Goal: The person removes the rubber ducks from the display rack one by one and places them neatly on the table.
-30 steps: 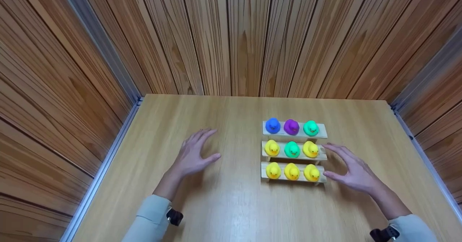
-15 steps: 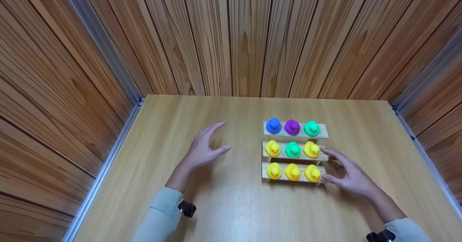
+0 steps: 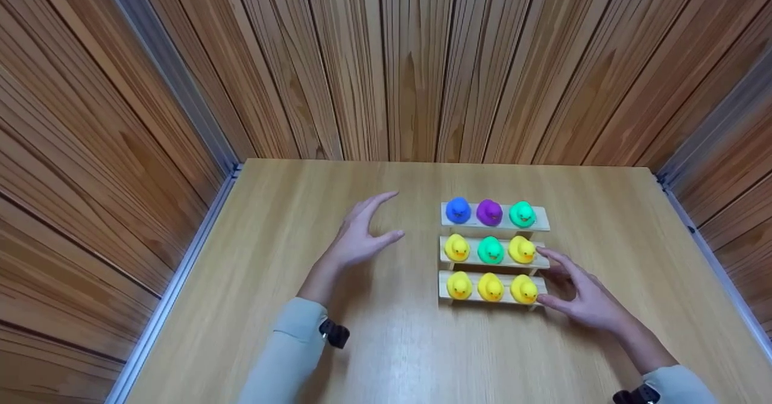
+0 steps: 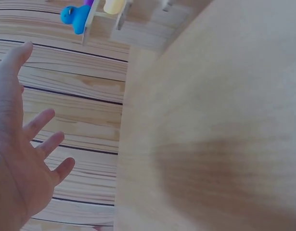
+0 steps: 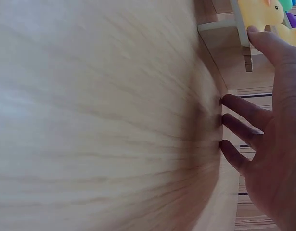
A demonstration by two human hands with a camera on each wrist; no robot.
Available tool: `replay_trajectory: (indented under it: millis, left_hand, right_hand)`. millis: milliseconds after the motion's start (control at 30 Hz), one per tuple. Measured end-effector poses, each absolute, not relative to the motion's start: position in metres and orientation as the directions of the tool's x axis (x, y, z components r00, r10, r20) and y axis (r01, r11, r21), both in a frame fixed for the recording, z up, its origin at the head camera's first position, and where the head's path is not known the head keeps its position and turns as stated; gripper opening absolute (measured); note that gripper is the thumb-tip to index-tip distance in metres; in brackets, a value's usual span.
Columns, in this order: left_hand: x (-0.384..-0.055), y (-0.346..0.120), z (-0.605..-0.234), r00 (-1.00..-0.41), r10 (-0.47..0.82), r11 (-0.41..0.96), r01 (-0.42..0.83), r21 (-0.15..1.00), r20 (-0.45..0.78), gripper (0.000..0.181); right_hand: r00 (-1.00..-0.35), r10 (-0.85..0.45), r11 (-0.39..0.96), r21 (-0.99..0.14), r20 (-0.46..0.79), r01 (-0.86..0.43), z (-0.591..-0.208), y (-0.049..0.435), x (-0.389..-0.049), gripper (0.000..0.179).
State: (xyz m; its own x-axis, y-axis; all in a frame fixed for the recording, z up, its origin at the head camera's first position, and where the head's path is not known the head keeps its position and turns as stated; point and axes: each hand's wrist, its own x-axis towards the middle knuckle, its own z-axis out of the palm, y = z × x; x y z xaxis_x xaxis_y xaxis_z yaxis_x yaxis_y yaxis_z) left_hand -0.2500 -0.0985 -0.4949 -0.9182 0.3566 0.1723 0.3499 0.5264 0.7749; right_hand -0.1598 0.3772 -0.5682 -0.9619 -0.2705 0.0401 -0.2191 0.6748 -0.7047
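Note:
A three-step wooden stand (image 3: 541,219) bears rows of rubber ducks. Its back step holds a blue duck (image 3: 458,211), a purple duck (image 3: 489,213) and a green duck (image 3: 522,214). On the middle step a green duck (image 3: 491,251) sits between two yellow ones. The front step carries three yellow ducks (image 3: 491,287). My right hand (image 3: 588,301) is at the stand's right end, thumb by the front-right yellow duck (image 5: 257,13) and index finger by the middle step; contact is hard to tell. Left of the stand, my left hand (image 3: 357,238) hovers with fingers spread, holding nothing.
The stand is on a light wooden table (image 3: 386,356), right of its middle. Wood-panelled walls (image 3: 410,66) rise at the back and both sides. Metal rails (image 3: 181,271) run along the table's side edges. Both wrists wear black straps (image 3: 335,333).
My left hand has moved right and away from me, nearer the stand. The right hand has shifted slightly left, closer to the stand's end. The ducks keep their places on the steps.

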Motion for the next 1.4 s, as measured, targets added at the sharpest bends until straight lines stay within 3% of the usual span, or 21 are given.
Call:
replay_trajectory:
  millis: [500, 800, 1400]
  left_hand:
    - [-0.269, -0.063, -0.486, -0.907, 0.389, 0.477, 0.347, 0.807, 0.16, 0.076]
    - [-0.274, -0.036, -0.489, -0.9, 0.396, 0.331, 0.326, 0.886, 0.183, 0.069]
    - [-0.276, 0.007, -0.503, -0.927, 0.347, 0.258, 0.239, 0.936, 0.141, 0.059]
  right_hand:
    - [-0.958, -0.284, 0.666, -0.715, 0.024, -0.215, -0.568, 0.379, -0.161, 0.092]
    - [-0.955, -0.293, 0.662, -0.711, 0.045, -0.237, -0.569, 0.379, -0.162, 0.093]
    - [-0.956, -0.292, 0.669, -0.711, 0.015, -0.216, -0.567, 0.38, -0.162, 0.095]
